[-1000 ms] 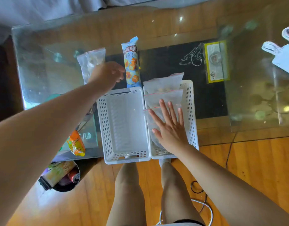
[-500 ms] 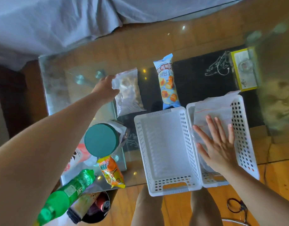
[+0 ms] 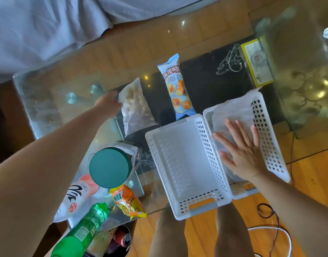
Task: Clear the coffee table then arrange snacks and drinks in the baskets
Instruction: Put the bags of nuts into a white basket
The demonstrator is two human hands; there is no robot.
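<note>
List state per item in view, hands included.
Left basket: empty.
Right basket: holds clear bags.
Right hand: flat on those bags.
Left hand: at nut bag edge, grip unclear.
Blue snack pack: flat on table.
Jar: lidded.
Green bottle: lying down.

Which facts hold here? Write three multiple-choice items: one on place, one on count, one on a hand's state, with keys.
1. Where does the blue snack packet lie?
A. in the left basket
B. on the glass table, beyond the baskets
C. on the floor

2. How many white baskets stand on the table?
A. one
B. two
C. three

3. What is the right hand doing?
A. pressing flat on clear bags in the right basket
B. gripping the green bottle
C. hanging idle

Key: 1 B, the packet rests on the glass; 2 B, the empty left basket and right basket stand side by side; 3 A, fingers are straight on the bags.
</note>
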